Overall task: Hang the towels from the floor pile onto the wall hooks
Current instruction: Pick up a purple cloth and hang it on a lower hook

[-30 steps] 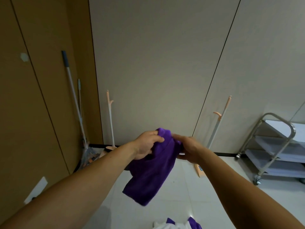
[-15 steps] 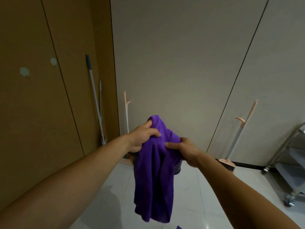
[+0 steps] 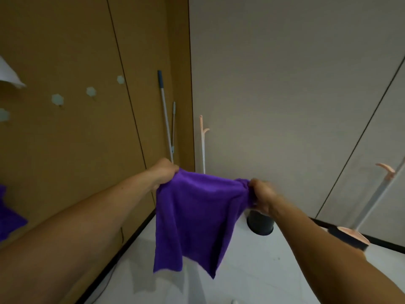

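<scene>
Logging item one, purple towel (image 3: 197, 216): you are holding it spread in the air before the wall corner, above the white tiled floor (image 3: 252, 277). Your left hand (image 3: 163, 174) is clenching one top corner, and your right hand (image 3: 260, 196) is bunching the other. (Clerk)

Logging item two, wall hooks (image 3: 57, 99): they are sitting on the brown panel (image 3: 65, 161) to your left, well apart from the towel. By my judgement, you are wanting to keep that top edge taut while turning left, then drape a gathered part over a free hook so the cloth is hanging evenly. (Checker)

Logging item three, room: a mop handle (image 3: 165, 115) is leaning in the corner and a black bin (image 3: 260, 226) is standing on the floor beyond your right hand. (Clerk)

Logging item four: another purple cloth (image 3: 8, 216) is showing at the left edge. I am not able to tell whether it is hanging from a hook. (Checker)
</scene>
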